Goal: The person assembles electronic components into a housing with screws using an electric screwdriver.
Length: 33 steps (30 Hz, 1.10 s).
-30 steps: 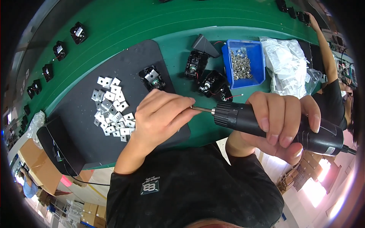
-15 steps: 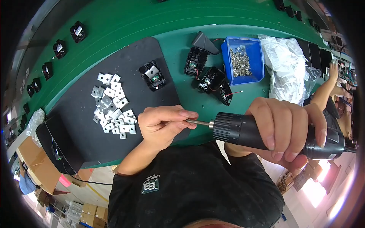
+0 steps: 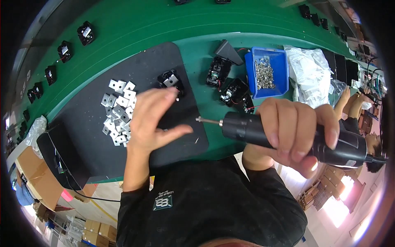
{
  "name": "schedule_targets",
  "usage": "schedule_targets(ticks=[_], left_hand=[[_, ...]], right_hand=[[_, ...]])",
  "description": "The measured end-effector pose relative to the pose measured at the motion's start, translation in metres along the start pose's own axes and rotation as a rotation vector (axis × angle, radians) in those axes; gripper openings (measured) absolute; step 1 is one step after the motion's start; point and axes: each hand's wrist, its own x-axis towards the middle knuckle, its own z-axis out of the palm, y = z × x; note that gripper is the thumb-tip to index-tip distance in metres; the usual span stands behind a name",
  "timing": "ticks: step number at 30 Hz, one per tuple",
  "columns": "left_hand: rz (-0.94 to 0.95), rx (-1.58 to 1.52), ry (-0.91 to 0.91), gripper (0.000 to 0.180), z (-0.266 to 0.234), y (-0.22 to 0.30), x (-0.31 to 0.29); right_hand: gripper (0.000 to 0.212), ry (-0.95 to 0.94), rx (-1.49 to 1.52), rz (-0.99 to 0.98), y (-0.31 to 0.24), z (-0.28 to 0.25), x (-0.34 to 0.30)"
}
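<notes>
My right hand (image 3: 290, 127) is wrapped round a black electric screwdriver (image 3: 240, 128), held level with its bit (image 3: 212, 121) pointing left. A small screw (image 3: 198, 119) appears to sit on the bit's tip. My left hand (image 3: 144, 117) is open, thumb spread from the fingers, above the black mat (image 3: 177, 140). Its fingertips reach toward a small black housing (image 3: 166, 76) with a silver plate on it and partly cover it. Beneath and beside this hand lies a pile of silver metal plates with holes (image 3: 118, 111), some hidden by it.
Right of the mat stand black housings (image 3: 218, 72) with wires, and a blue bin (image 3: 284, 76) of small screws (image 3: 264, 76). Clear plastic bags (image 3: 308, 68) lie beyond it. More housings (image 3: 85, 33) line the green surface at the back. Another person's arm (image 3: 343, 99) shows far right.
My left hand has let go of the screwdriver's tip, opened and moved left and away toward the housing on the mat. The screwdriver has shifted slightly left and up.
</notes>
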Motion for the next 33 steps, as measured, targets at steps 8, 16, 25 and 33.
schedule_targets(ticks=[8, 16, 25, 33], left_hand=[[-0.358, 0.407, -0.248, 0.091, 0.001, -0.021, 0.001], [-0.392, 0.291, -0.237, 0.076, 0.000, -0.016, 0.008], [-0.397, 0.278, -0.220, 0.076, -0.002, -0.016, 0.007], [-0.406, 0.271, -0.218, 0.076, -0.002, -0.015, 0.006]], right_hand=[[0.039, -0.060, -0.308, -0.012, 0.063, -0.019, 0.000], [0.042, -0.068, -0.295, -0.056, 0.089, -0.029, 0.001], [0.041, -0.051, -0.299, -0.061, 0.091, -0.024, 0.001], [0.038, -0.085, -0.373, -0.015, 0.087, -0.024, 0.002]])
